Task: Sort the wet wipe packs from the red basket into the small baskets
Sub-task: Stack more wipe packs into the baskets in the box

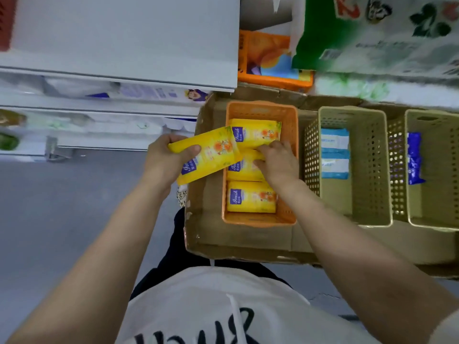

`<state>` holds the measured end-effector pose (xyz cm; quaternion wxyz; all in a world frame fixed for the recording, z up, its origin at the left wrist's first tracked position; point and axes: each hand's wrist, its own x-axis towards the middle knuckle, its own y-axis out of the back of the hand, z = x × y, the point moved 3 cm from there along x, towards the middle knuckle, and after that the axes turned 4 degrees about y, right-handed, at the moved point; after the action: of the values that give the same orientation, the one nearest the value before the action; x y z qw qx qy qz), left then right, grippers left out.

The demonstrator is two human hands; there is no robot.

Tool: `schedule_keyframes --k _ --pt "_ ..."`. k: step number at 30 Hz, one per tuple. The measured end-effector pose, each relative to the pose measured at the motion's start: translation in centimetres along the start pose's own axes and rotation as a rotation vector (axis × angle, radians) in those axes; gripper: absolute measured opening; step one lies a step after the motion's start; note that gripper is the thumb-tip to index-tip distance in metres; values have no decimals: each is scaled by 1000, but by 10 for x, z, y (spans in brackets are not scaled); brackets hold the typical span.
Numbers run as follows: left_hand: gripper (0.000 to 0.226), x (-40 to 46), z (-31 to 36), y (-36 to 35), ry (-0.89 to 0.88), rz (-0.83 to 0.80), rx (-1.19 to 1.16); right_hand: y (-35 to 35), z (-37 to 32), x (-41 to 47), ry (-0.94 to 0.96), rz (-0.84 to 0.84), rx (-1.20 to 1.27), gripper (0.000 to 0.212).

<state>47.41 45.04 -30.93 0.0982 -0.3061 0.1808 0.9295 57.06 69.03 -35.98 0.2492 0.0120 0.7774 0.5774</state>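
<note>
- The left hand grips a yellow wet wipe pack by its left end, thumb on top and fingers under, holding it tilted over the left rim of the orange basket
- The right hand is down inside that basket with curled fingers on the middle yellow pack; whether it pinches the pack or only presses it I cannot tell
- Two more yellow packs lie flat in the basket, one at the far end and one at the near end, so three already line its floor in a row
- The first beige basket to the right holds light blue packs; the second beige basket holds a dark blue pack. All three baskets sit in a cardboard tray
- The red basket is not clearly in view, apart from a red edge at the top left corner that may belong to it
- Judgement: the step in hand is placing the held yellow pack with its own kind. To do it well, settle the middle pack square first, then clear the right hand out before the new pack comes down
- Turn the held pack to match the others and lay it flat on top of them, since the floor looks full
- Keep it low over the rim when letting go, so it does not slide off into the tray
</note>
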Motion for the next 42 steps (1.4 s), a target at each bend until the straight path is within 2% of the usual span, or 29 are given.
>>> schedule_keyframes --k 7,9,11,12,13,14,16,17,21,24,27,30,33,37,40,42 --pt "28 -4 -4 -5 1 -63 43 1 -10 -2 -46 84 1 48" --pt "27 -4 -2 -11 5 -123 70 14 -7 2 -85 158 202 37" --pt "28 -4 3 -19 0 -198 113 38 -2 4 -134 223 570 29" --pt "30 -5 7 -25 -3 -244 136 51 -2 4 -119 169 744 30" --pt "35 -6 11 -32 -6 -294 154 63 -6 2 -60 31 857 33" --pt "40 -8 15 -40 -7 -343 162 72 -11 -2 32 -151 869 37" --pt "47 -10 20 -57 -11 -411 159 79 -18 -11 160 -429 705 43" --pt "48 -10 20 -64 -11 -409 141 78 -16 -14 170 -461 611 44" --pt "41 -4 7 -74 -27 -169 48 74 17 -19 2 -230 316 48" --pt "43 -1 -10 -80 47 -219 60 57 29 -28 -43 -306 237 51" --pt "38 0 -22 -84 73 -214 62 27 14 -34 50 -451 174 50" --pt "33 2 -27 -83 114 -223 -38 -1 -1 -37 91 -510 145 48" --pt "31 3 -30 -81 121 -246 -55 -13 -4 -35 66 -506 168 47" --pt "29 4 -31 -83 125 -239 -65 -15 -3 -32 58 -534 68 48" --pt "27 6 -32 -84 128 -234 -58 -16 -8 -35 78 -425 -120 44" --pt "26 7 -33 -84 129 -235 -54 -18 -8 -39 88 -348 -154 39"
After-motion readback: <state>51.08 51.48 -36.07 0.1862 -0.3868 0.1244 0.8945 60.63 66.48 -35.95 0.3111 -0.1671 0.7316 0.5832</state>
